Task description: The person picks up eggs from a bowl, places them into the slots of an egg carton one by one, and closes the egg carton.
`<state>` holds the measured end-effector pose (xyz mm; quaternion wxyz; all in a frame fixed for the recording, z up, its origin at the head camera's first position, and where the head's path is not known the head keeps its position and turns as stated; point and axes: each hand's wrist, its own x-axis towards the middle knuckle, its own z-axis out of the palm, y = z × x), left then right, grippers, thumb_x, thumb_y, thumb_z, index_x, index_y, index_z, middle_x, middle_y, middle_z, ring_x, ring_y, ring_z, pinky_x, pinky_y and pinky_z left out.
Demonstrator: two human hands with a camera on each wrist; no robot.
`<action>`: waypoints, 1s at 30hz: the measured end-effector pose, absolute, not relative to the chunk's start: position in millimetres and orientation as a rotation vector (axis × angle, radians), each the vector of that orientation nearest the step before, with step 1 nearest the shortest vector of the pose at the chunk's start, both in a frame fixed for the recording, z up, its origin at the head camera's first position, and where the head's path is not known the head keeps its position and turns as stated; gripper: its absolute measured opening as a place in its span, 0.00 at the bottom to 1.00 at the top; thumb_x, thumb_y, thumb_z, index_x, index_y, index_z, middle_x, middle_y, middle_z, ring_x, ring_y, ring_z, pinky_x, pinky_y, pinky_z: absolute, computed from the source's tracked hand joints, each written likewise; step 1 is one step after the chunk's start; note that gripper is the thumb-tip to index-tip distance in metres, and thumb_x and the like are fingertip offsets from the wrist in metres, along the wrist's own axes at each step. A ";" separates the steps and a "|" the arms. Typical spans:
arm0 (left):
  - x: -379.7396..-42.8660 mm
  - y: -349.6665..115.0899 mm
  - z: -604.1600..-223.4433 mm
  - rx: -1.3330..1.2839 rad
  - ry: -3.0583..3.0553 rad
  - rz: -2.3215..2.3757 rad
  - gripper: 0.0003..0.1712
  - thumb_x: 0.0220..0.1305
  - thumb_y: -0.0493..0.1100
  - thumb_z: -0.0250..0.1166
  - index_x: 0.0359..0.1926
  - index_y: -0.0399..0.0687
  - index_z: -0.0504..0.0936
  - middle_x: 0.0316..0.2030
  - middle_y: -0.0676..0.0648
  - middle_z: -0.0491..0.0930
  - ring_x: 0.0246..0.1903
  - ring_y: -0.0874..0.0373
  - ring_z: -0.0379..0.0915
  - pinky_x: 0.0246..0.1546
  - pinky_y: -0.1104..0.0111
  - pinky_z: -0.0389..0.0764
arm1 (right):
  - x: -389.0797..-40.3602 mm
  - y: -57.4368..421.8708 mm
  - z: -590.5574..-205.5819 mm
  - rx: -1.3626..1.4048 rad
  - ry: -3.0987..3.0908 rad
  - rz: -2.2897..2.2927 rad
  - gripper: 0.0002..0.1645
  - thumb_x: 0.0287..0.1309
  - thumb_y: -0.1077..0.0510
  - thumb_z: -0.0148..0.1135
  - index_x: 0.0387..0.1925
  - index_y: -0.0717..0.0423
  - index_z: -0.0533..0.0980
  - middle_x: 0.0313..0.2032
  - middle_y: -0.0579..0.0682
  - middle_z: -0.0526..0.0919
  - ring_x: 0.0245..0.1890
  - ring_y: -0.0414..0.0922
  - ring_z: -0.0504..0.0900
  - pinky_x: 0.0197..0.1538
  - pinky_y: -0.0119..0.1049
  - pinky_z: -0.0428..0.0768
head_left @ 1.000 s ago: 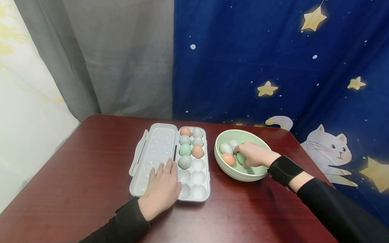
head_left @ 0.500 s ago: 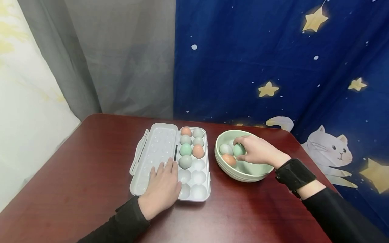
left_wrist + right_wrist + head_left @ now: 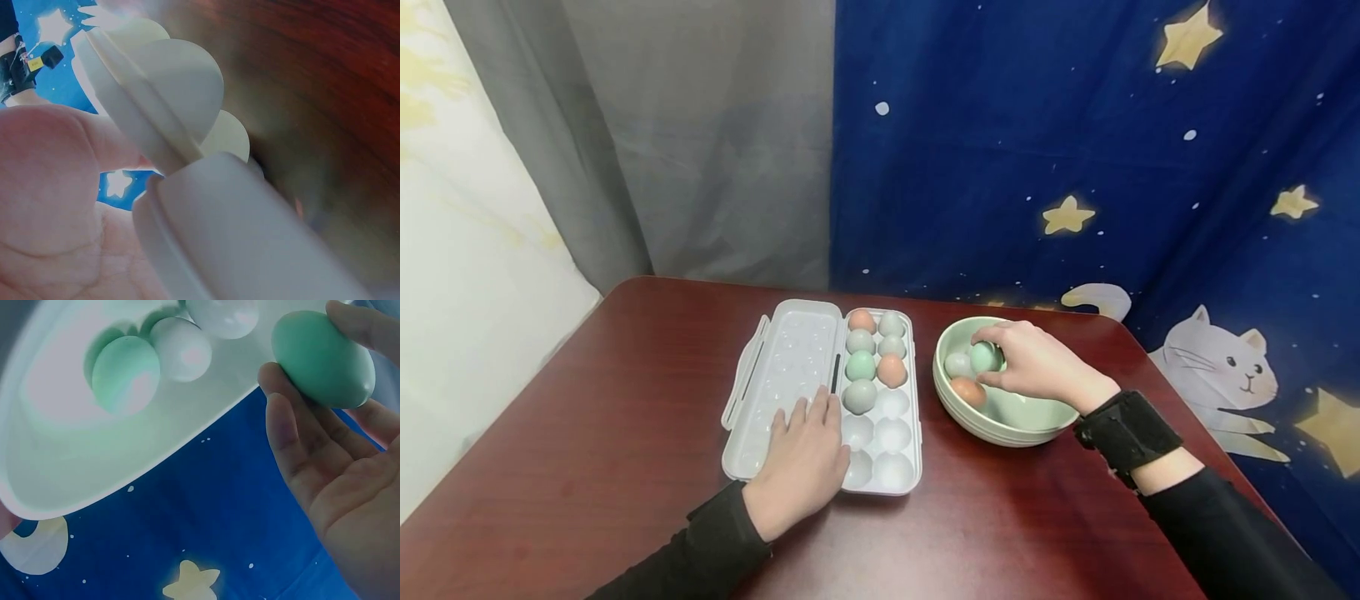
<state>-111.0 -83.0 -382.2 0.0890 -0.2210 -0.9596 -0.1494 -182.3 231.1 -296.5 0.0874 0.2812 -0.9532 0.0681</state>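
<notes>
My right hand (image 3: 1037,358) pinches a green egg (image 3: 322,359) between thumb and fingers, above the pale green bowl (image 3: 1000,432). Inside the bowl, a whitish egg (image 3: 958,365) and an orange egg (image 3: 968,392) show in the head view; another green egg (image 3: 127,374) appears in the right wrist view. My left hand (image 3: 801,462) rests with extended fingers on the white egg carton (image 3: 919,450), across its hinge side. Several orange, grey and green eggs fill the carton's far cups, such as a grey egg (image 3: 859,396); its near cups hold none.
The carton's lid (image 3: 801,350) lies folded open to the left. All of this stands on a dark red wooden table (image 3: 625,417). A grey curtain (image 3: 722,150) and a blue star curtain (image 3: 970,150) hang behind the far edge.
My right hand has lifted the green egg from the bowl's bottom toward its rim, moving slightly up and left lately. My left hand has stayed on the carton.
</notes>
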 end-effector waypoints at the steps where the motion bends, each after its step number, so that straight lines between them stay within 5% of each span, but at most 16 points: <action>1: -111.0 -83.0 -382.0 -0.656 -2.855 -0.444 0.33 0.63 0.42 0.63 0.63 0.23 0.68 0.64 0.28 0.66 0.61 0.30 0.63 0.56 0.35 0.60 | -182.3 230.7 -295.9 0.832 -2.832 0.214 0.22 0.46 0.59 0.75 0.45 0.59 0.81 0.38 0.47 0.83 0.32 0.43 0.76 0.32 0.38 0.74; 11: -110.4 -83.6 -381.0 -0.665 -2.844 -0.438 0.32 0.63 0.40 0.61 0.63 0.23 0.68 0.64 0.28 0.65 0.60 0.30 0.64 0.56 0.35 0.61 | -179.7 231.8 -291.0 0.801 -2.783 0.314 0.22 0.44 0.59 0.74 0.44 0.59 0.81 0.33 0.46 0.81 0.30 0.43 0.75 0.33 0.39 0.75; 30: -111.1 -83.7 -382.0 -0.663 -2.855 -0.443 0.31 0.63 0.39 0.60 0.63 0.22 0.68 0.64 0.27 0.64 0.61 0.30 0.63 0.56 0.35 0.61 | -165.8 234.8 -288.4 0.644 -2.747 0.471 0.24 0.48 0.59 0.74 0.48 0.60 0.80 0.39 0.51 0.82 0.33 0.45 0.77 0.35 0.42 0.76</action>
